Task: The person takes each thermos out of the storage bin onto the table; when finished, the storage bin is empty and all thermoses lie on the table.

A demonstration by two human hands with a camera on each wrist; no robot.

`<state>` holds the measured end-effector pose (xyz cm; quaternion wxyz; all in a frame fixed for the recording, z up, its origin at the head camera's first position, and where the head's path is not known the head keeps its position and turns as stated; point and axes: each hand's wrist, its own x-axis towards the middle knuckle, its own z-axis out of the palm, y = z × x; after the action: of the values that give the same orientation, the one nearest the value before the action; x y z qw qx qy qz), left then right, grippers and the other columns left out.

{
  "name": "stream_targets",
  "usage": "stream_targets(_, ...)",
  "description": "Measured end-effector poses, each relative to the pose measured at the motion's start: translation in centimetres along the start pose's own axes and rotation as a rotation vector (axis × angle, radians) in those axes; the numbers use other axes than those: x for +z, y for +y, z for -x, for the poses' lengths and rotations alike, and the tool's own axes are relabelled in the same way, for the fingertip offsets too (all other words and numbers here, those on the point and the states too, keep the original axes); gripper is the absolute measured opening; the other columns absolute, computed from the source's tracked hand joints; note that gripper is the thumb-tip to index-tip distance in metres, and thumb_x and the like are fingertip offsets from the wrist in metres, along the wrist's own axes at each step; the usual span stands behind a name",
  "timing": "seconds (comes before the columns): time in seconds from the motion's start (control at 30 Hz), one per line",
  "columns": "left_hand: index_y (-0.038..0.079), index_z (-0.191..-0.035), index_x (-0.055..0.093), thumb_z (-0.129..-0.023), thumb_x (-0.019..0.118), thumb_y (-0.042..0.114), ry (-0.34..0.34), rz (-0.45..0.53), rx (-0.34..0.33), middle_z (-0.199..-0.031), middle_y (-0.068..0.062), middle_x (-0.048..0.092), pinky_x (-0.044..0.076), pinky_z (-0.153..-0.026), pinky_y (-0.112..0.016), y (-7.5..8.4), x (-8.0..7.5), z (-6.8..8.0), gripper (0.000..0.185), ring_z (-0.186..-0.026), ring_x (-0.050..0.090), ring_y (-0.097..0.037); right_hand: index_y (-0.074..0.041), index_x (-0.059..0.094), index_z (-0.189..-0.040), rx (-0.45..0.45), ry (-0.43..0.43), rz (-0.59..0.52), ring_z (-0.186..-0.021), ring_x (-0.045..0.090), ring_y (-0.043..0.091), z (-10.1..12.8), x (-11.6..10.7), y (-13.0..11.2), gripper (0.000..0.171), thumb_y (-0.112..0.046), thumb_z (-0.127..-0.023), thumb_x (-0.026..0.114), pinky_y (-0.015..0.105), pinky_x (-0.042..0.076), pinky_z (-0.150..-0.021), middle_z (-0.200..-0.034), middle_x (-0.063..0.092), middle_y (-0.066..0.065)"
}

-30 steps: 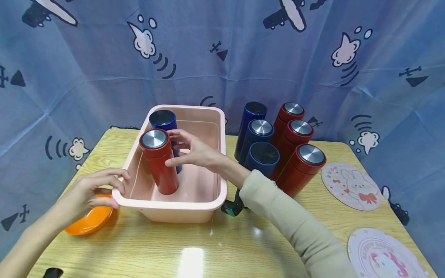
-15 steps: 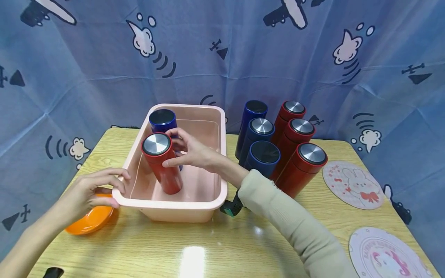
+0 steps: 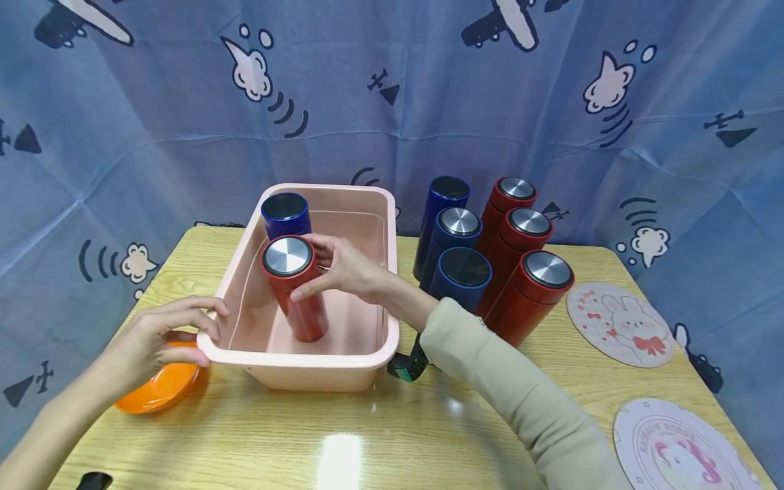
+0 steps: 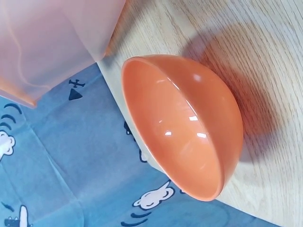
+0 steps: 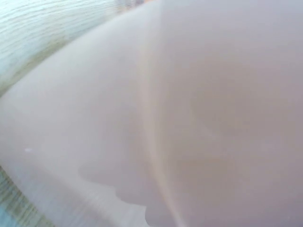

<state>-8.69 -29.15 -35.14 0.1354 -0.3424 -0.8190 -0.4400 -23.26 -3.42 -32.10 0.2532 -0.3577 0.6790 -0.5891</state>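
My right hand [image 3: 343, 269] grips a red thermos [image 3: 300, 306] with a silver-topped lid inside the pale pink plastic tub [image 3: 294, 362]. Its thumb lies across the near side and the other fingers go behind. Partly hidden at the back left of the tub stands a blue thermos [image 3: 286, 214] with a dark lid. At the tub's front left corner, my left hand [image 3: 174, 327] pinches the rim. The tub wall [image 5: 189, 118] fills most of the right wrist view, blurred and close.
Right of the tub stand several red thermoses [image 3: 527, 292] and blue thermoses [image 3: 462, 279]. An orange bowl [image 4: 184, 123] sits left of the tub, beneath my left hand. Two round printed mats [image 3: 618, 327] lie along the table's right side, and a patterned blue curtain [image 3: 392, 102] hangs behind.
The red thermos has shifted right and slightly toward me within the tub, away from the left wall, with my right hand on it. My left hand stays on the rim.
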Motion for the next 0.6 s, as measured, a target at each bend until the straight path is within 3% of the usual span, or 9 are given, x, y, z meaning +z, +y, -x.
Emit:
stream_targets(0.1, 0.009, -0.089, 0.063, -0.068, 0.076, 0.009, 0.000, 0.006, 0.004, -0.113, -0.002, 0.060, 0.056, -0.074, -0.019, 0.0, 0.0, 0.0, 0.025, -0.106, 0.056, -0.006, 0.002, 0.050, -0.135, 0.022, 0.033, 0.049, -0.112, 0.060, 0.018, 0.1, 0.0, -0.1, 0.072, 0.010, -0.070, 0.080, 0.021, 0.048, -0.096, -0.125, 0.061, 0.018)
stream_targets(0.33, 0.009, -0.089, 0.063, -0.068, 0.076, 0.010, 0.002, -0.012, 0.013, -0.113, -0.002, 0.060, 0.056, -0.072, -0.019, 0.0, 0.0, 0.1, 0.025, -0.106, 0.056, -0.004, 0.002, 0.056, -0.129, 0.051, 0.078, 0.052, -0.105, 0.064, 0.018, 0.8, -0.1, -0.8, 0.066, 0.008, -0.069, 0.082, 0.023, 0.052, -0.091, -0.117, 0.065, 0.017)
stream_targets(0.6, 0.006, -0.089, 0.064, -0.068, 0.076, 0.007, 0.006, 0.006, 0.017, -0.112, -0.004, 0.060, 0.057, -0.072, -0.020, 0.1, 0.1, 0.1, 0.024, -0.104, 0.057, -0.007, 0.001, 0.060, -0.124, 0.059, 0.130, 0.025, -0.100, 0.066, 0.018, 2.6, -0.5, -3.6, 0.058, 0.008, -0.070, 0.081, 0.026, 0.053, -0.089, -0.112, 0.067, 0.017)
